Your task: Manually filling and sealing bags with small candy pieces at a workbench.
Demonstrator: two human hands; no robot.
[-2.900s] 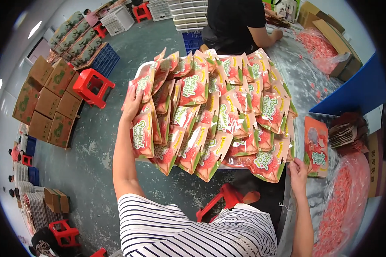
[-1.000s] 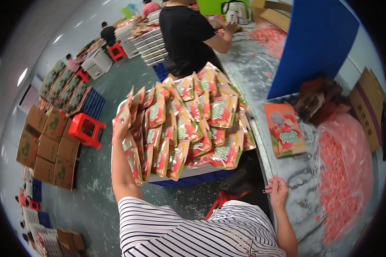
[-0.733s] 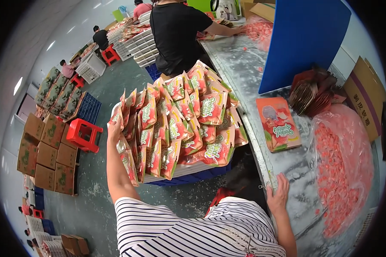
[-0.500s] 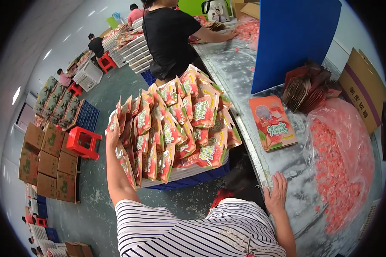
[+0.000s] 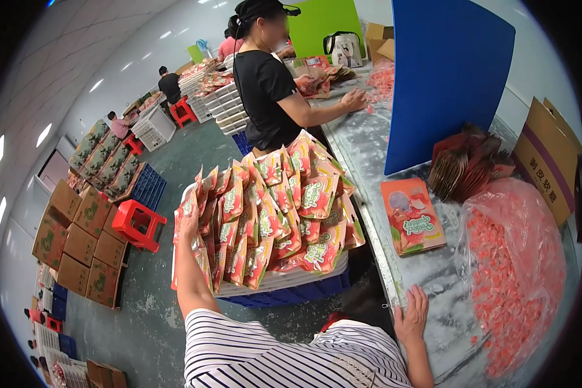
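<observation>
My left hand [image 5: 189, 223] is at the left side of a heaped crate of red-and-green candy pouches [image 5: 271, 216]. Its fingers, partly hidden, close on a pouch at the edge of the rows. The pouches stand on edge, overlapping, above the rim of a white crate [image 5: 291, 278]. My right hand [image 5: 412, 317] lies flat on the grey metal table [image 5: 443, 291], fingers stretched and holding nothing. Beyond it lies a small stack of flat pouches [image 5: 412, 216]. To the right, a clear plastic bag [image 5: 517, 271] spills small pink wrapped candies.
A blue divider panel [image 5: 449, 84] rises from the table, with a bundle of pouches [image 5: 465, 161] and a carton [image 5: 546, 165] nearby. A co-worker in black [image 5: 265, 97] stands ahead at the table. On the left are a red stool [image 5: 139, 223] and stacked cartons [image 5: 81, 246].
The view has tilted up, so things sit lower in the picture and the co-worker's head now shows. My left hand stays at the crate's left side; my right hand still rests on the table.
</observation>
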